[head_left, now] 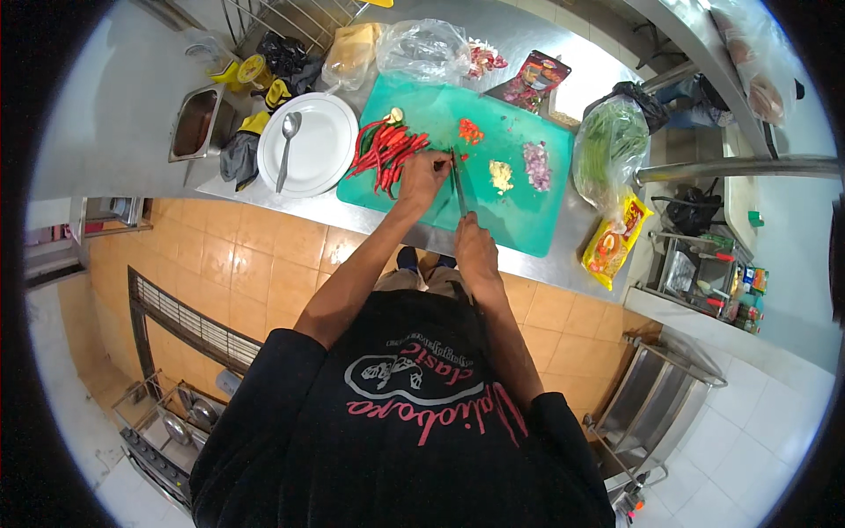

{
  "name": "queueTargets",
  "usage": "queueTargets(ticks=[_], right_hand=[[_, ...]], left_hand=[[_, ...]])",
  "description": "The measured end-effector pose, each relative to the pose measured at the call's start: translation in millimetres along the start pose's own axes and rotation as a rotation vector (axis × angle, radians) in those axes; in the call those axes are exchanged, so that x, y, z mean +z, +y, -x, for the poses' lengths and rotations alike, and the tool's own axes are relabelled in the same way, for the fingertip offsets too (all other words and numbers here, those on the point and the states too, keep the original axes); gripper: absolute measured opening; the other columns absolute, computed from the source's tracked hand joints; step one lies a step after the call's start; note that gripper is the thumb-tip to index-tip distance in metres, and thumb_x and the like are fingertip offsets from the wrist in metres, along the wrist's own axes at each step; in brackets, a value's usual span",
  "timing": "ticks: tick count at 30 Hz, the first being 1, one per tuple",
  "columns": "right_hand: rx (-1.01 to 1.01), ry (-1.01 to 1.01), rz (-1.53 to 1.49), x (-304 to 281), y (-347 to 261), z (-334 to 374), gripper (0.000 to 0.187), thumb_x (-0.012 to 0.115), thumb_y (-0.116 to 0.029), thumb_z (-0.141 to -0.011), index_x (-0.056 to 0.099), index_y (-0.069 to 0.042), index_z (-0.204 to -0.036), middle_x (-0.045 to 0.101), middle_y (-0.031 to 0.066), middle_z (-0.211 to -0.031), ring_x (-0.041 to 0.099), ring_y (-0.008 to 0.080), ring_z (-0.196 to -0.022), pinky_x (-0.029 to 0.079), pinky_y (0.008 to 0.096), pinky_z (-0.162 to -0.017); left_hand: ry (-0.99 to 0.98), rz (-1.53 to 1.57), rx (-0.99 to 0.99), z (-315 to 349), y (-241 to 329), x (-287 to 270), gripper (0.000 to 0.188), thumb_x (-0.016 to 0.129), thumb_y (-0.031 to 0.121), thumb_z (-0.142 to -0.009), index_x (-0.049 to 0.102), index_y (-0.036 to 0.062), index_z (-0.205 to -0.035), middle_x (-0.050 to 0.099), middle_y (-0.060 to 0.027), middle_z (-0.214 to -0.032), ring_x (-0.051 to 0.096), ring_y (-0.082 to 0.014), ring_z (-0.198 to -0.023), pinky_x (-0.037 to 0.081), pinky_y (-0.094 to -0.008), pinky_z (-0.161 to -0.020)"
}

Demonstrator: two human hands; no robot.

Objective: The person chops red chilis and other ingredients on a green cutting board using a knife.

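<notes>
On the green cutting board [519,224], my right hand [476,249] grips the handle of a knife [460,189], its blade pointing away from me. My left hand [424,179] is curled close to the left of the blade, fingers pinched on a red chili that they mostly hide. Beside it lies a heap of whole red chilies [385,151] with a garlic clove [396,114] at its far end. Chopped red chili [471,132] sits beyond the blade. To the right are piles of minced garlic [500,176] and diced shallot [537,166].
A white plate [321,163] with a spoon [288,145] stands left of the board. Clear plastic bags [424,48] and a dark sachet [539,77] lie behind it. At the right are bagged green vegetables [612,145] and a yellow noodle packet [616,239] by the counter's edge.
</notes>
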State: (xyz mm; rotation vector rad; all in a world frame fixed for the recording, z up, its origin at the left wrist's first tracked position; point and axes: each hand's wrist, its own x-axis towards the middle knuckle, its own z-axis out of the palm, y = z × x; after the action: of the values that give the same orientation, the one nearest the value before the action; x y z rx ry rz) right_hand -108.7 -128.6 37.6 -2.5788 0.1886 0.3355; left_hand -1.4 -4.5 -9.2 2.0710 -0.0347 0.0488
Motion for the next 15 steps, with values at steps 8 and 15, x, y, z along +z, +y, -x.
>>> queueTargets(ticks=[8, 15], right_hand=[[-0.042, 0.085, 0.030, 12.7, -5.2, -33.9, 0.021, 0.041, -0.017, -0.096, 0.050, 0.003, -0.098, 0.064, 0.0295, -0.078, 0.064, 0.0470, -0.075, 0.052, 0.0547, -0.066], [0.052, -0.022, -0.025, 11.3, 2.4, 2.6, 0.028, 0.040, -0.023, -0.098, 0.051, 0.003, -0.101, 0.063, 0.0315, -0.079, 0.062, 0.0498, -0.077, 0.051, 0.0557, -0.070]], left_hand=[[0.046, -0.015, 0.064, 1.6, 3.8, 3.2, 0.014, 0.066, 0.004, -0.080, 0.070, 0.0006, -0.093, 0.068, -0.0172, -0.078, 0.068, -0.0241, -0.068, 0.051, -0.0329, -0.061], [0.064, 0.017, -0.011, 6.3, 1.1, 6.2, 0.014, 0.067, 0.004, -0.080, 0.070, 0.0023, -0.093, 0.067, -0.0186, -0.078, 0.068, -0.0248, -0.067, 0.051, -0.0339, -0.061]])
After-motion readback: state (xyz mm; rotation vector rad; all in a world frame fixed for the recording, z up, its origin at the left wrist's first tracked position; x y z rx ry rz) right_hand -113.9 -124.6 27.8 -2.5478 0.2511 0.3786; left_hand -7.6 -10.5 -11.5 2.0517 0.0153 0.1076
